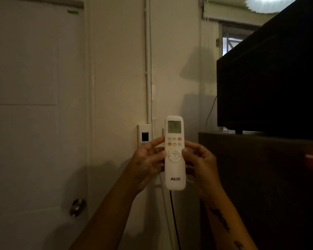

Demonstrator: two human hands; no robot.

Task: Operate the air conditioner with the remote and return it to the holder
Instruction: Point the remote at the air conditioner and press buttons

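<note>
A white AUX remote [175,170] stands upright against the cream wall, its lit display on top and buttons facing me. My left hand [146,163] grips its left edge with thumb and fingers. My right hand [201,159] holds its right edge, the thumb touching beside the round button pad. The holder is hidden behind the remote and my hands; only a sliver of white plastic shows at the remote's lower left. The air conditioner is out of view.
A white door [34,105] with a metal knob [77,207] fills the left. A wall switch plate [144,135] sits under a cable duct [148,60]. A dark cabinet [260,186] carrying a black TV [269,78] stands close on the right. A black cable [173,213] hangs below the remote.
</note>
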